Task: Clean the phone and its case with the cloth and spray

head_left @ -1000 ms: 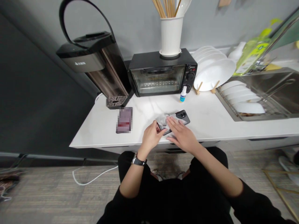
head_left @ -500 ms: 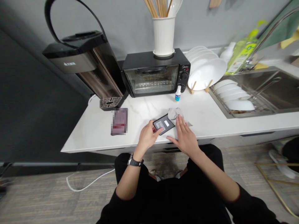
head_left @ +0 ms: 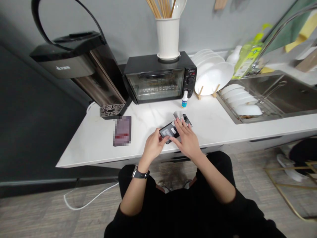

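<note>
A dark smartphone [head_left: 169,131] with pale labels on its upturned back lies tilted over the counter, its camera end at the upper right. My left hand [head_left: 154,143] grips its lower left end, thumb on top and fingers at the edge. Across the phone's upper part, my right hand [head_left: 187,138] presses a grey cloth [head_left: 177,115] under outstretched fingers, thumb apart near the phone's lower edge. The hand hides much of the cloth. Beyond them stands a small white spray bottle [head_left: 184,99] with a blue label.
A pixelated purple packet [head_left: 123,130] lies left on the white counter [head_left: 91,145]. Behind are a water dispenser [head_left: 99,82], a toaster oven [head_left: 158,82] topped by a utensil holder [head_left: 168,38], and racked plates [head_left: 214,79]. The sink [head_left: 284,99] is at right.
My right hand has slid the cloth leftward over the phone, and the phone's camera end now shows beyond it. My left hand keeps its grip. The whole view has shifted slightly.
</note>
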The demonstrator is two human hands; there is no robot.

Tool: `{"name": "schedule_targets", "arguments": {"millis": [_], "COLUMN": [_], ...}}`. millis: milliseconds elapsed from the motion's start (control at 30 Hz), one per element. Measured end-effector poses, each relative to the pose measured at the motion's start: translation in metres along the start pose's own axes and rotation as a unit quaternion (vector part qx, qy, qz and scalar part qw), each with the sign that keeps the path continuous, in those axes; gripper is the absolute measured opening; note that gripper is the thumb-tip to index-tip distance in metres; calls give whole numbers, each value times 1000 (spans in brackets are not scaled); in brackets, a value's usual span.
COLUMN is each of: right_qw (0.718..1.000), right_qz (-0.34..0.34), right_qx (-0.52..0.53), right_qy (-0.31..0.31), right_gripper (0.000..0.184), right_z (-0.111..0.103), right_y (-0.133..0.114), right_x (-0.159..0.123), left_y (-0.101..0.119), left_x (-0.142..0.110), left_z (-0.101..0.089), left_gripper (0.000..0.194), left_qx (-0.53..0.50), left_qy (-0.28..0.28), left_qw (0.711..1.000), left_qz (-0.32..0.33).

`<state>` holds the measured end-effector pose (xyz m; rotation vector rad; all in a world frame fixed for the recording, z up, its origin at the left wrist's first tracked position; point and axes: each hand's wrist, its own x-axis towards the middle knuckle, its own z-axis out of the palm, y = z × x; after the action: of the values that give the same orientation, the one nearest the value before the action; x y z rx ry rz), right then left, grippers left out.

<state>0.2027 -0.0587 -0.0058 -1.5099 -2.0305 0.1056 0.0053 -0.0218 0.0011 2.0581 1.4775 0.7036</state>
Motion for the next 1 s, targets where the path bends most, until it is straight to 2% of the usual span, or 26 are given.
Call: {"name": "schedule_targets", "arguments": {"millis": [100,233,300,400,433,467,567,600,667,767,867,1000], "right_qw": [999,992,996,998,996,997,999,997,994,983,970,971], "right_qz": [30,109,73,-57,-73,-63,42,68,78,85,128,145], "right_qx": [3,-4,0,20,21,16,9,21,70,164,208,188], "right_qy": [21,65,49,-26,-39,-36,16,22,7,1,6,19], "right_gripper": [92,104,106,107,105,104,100,97,82,55,45,30], "right_z": [5,14,16,17,16,16,12,11,7,-1,-7,-7], "right_y": [7,3,-4,-13,-13,-12,-4,-2,3,11,22,35], "right_x": [6,7,2,-10,-13,-14,-14,-12,-9,-2,11,33], "left_y": [2,2,1,2,2,4,8,9,7,-1,-5,1], "left_x": [0,-2,-2,-3,-3,-4,-9,-13,-22,-38,-52,-54], "left_z": [1,0,-1,-2,-2,-2,1,3,7,10,12,16], "left_gripper": [25,24,25,29,29,29,28,29,28,33,39,39], "left_qx": [-15,-25,-19,-20,-23,-24,-10,-2,-1,6,79,142], "left_qy": [-4,-5,0,4,4,3,26,49,92,137,129,96], "left_qw": [1000,1000,1000,1000,1000,1000,1000,999,996,982,964,952], "left_qz": [-2,-4,-10,-18,-17,-15,-6,-3,12,130,220,255]}}
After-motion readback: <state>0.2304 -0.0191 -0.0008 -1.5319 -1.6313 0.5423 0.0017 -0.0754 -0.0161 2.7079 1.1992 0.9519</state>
